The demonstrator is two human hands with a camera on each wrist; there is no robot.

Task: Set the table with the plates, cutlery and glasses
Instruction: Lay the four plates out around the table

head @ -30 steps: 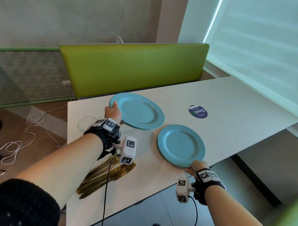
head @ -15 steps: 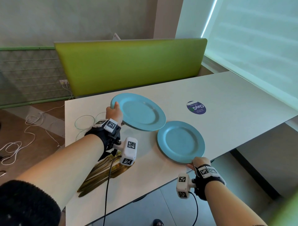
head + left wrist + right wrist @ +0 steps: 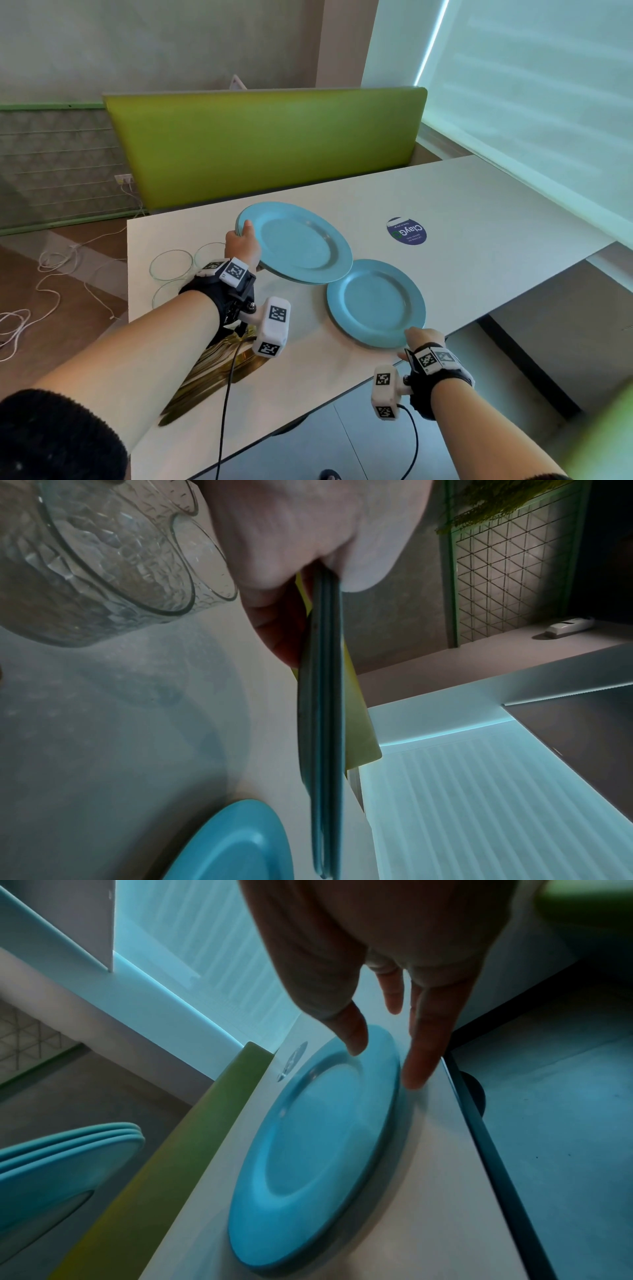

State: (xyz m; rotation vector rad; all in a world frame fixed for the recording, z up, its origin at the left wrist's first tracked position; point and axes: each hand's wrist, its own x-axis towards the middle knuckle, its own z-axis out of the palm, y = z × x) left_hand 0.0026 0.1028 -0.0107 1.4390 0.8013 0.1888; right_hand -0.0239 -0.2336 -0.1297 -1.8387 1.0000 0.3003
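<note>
Left hand (image 3: pixel 241 245) pinches the plate stack (image 3: pixel 298 245) off the bench (image 3: pixel 479 219); right hand (image 3: pixel 419 342) fingers spread loose, touching the lone plate (image 3: pixel 375 301).

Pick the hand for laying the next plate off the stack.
Right hand: its fingers are straight and hold nothing, just touching the single round blue plate already on the table. The left hand holds the stack of blue plates.

You wear a black fuzzy sleeve (image 3: pixel 51 435) pushed up your left forearm, and a black strap wraps each wrist. Each strap carries white blocks printed with black-and-white square markers, with a white camera unit (image 3: pixel 272 327) jutting from the left wrist and another (image 3: pixel 385 392) from the right. A thin black cable (image 3: pixel 224 411) trails from each unit.
</note>
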